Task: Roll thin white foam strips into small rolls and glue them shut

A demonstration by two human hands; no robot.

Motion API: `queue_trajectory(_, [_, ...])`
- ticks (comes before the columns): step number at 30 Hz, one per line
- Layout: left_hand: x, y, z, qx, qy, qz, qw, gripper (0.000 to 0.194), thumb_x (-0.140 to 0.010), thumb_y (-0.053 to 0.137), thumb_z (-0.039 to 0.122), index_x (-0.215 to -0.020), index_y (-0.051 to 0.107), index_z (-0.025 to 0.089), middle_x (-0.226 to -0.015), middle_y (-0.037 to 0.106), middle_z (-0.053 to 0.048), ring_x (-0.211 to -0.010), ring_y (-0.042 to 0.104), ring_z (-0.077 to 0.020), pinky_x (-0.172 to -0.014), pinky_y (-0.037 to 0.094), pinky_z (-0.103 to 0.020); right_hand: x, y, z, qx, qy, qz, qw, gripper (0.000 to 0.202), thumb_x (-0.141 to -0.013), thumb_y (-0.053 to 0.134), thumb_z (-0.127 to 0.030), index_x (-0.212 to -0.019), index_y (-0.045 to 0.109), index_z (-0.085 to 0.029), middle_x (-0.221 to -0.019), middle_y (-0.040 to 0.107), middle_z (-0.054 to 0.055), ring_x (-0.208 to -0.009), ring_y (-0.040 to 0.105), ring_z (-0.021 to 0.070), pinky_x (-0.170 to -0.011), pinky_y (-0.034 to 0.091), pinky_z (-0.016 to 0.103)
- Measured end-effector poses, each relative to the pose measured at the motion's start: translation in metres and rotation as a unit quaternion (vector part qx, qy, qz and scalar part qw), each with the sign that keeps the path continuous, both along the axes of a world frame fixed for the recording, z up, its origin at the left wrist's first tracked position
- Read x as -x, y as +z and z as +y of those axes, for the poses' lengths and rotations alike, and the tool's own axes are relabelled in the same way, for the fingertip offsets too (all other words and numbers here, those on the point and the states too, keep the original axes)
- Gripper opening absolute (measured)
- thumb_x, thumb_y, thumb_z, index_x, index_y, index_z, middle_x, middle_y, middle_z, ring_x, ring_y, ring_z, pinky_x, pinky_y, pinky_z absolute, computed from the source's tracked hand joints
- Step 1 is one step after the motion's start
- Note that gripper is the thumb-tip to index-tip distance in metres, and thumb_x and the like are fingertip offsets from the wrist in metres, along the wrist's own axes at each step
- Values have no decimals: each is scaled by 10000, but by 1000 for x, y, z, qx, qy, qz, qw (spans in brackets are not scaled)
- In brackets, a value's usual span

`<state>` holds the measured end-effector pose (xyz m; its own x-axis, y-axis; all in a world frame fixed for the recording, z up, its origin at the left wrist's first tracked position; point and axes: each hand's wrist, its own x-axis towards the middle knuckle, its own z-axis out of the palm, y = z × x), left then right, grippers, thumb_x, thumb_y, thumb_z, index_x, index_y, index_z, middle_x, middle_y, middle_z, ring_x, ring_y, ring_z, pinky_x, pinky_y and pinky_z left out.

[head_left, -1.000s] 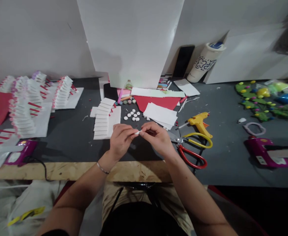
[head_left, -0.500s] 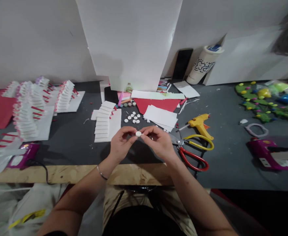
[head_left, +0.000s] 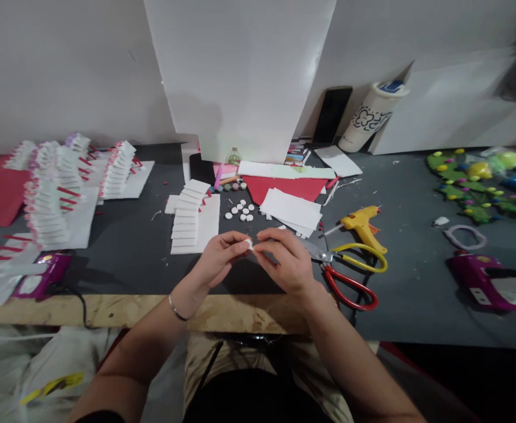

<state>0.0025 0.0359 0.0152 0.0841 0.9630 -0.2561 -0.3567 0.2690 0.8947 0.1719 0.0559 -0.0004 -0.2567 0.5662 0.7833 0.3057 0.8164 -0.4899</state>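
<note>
Between my two hands is a small white disc (head_left: pixel 249 243), tilted so that its edge shows. My left hand (head_left: pixel 217 257) pinches it between thumb and fingers. The fingertips of my right hand (head_left: pixel 285 258) close on its right side, partly hiding it. Just beyond my hands lie several more white discs (head_left: pixel 241 210) in a loose cluster. Left of them, a white stepped staircase model (head_left: pixel 185 217) with small red posts rests on a white sheet (head_left: pixel 208 223). Scissors (head_left: pixel 350 276) with one yellow and one red handle lie right of my right hand.
A yellow glue gun (head_left: pixel 361 226), white cards (head_left: pixel 290 207) and red paper (head_left: pixel 280 191) lie beyond. Several staircase models (head_left: pixel 46 211) stand at left. A tumbler (head_left: pixel 370 117) and a phone (head_left: pixel 332 114) stand at the wall. Purple devices (head_left: pixel 482 282) sit at both sides.
The white disc has turned from lying nearly face-up to tilted on edge between my fingers. My right fingers have shifted on it, and the view has moved slightly.
</note>
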Motion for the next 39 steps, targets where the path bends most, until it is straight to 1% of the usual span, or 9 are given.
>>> queue_trajectory(4, [4, -1, 0, -10, -34, 4, 999, 306, -625, 876, 372, -767, 714, 154, -731, 670, -17, -669, 598, -104, -668, 509, -239, -3, -2, -3, -25, -25, -26, 999, 127, -884, 632, -188, -958, 699, -268, -949, 710, 60, -871, 673, 201, -812, 554, 343])
queue_trajectory(8, [8, 0, -1, -52, -52, 48, 996, 325, -640, 865, 410, -779, 713, 159, -763, 683, -33, -702, 606, -123, -680, 504, -252, -6, -2, -4, 8, 23, -29, 999, 156, -898, 619, -198, -998, 709, -278, -950, 713, 52, -856, 673, 193, -799, 546, 337])
queue_trajectory(14, [16, 9, -2, -99, -81, 145, 981, 231, -739, 793, 364, -812, 716, 159, -791, 698, -37, -736, 615, -135, -724, 496, -260, -9, 1, -7, -6, 61, -21, 998, 279, -885, 617, -116, -1109, 658, -277, -987, 729, 33, -851, 678, 164, -753, 535, 317])
queue_trajectory(20, [27, 21, 1, -118, -140, 223, 957, 160, -780, 741, 323, -835, 726, 174, -801, 710, -34, -730, 617, -136, -705, 493, -254, -7, 0, -5, -51, 29, -56, 997, 183, -893, 613, -138, -997, 672, -276, -991, 736, 31, -871, 681, 168, -759, 513, 327])
queue_trajectory(23, [32, 23, 3, -114, -166, 252, 947, 146, -778, 735, 318, -834, 731, 183, -775, 712, -28, -683, 614, -130, -669, 493, -250, -5, 0, -3, -44, 34, -55, 997, 169, -887, 624, -143, -974, 672, -279, -1003, 734, 35, -910, 674, 179, -779, 501, 336])
queue_trajectory(27, [36, 20, 4, -115, -183, 261, 941, 131, -769, 741, 309, -832, 739, 194, -774, 727, -31, -682, 638, -137, -671, 510, -254, -3, -1, -1, -15, 46, -42, 998, 146, -871, 653, -146, -943, 676, -271, -1004, 716, 44, -931, 653, 185, -816, 500, 348])
queue_trajectory(32, [36, 20, 4, -132, -198, 256, 937, 145, -787, 731, 333, -815, 748, 192, -766, 738, -42, -685, 660, -148, -679, 528, -265, -1, -1, -1, 18, 38, -48, 998, 53, -880, 665, -232, -876, 687, -279, -1024, 703, 39, -927, 644, 199, -813, 509, 372])
queue_trajectory(35, [35, 21, 3, -118, -188, 244, 944, 149, -776, 745, 333, -812, 748, 188, -745, 739, -43, -680, 671, -152, -676, 536, -265, 0, -1, 0, 13, 22, -52, 998, 54, -893, 650, -250, -859, 685, -273, -1017, 696, 46, -924, 638, 203, -806, 515, 376])
queue_trajectory(39, [33, 19, 3, -94, -164, 214, 958, 152, -772, 751, 322, -840, 741, 186, -705, 733, -37, -655, 680, -152, -637, 534, -252, 1, -2, 0, 1, 22, -40, 999, 115, -895, 624, -192, -875, 691, -284, -1000, 689, 40, -928, 627, 201, -814, 510, 376])
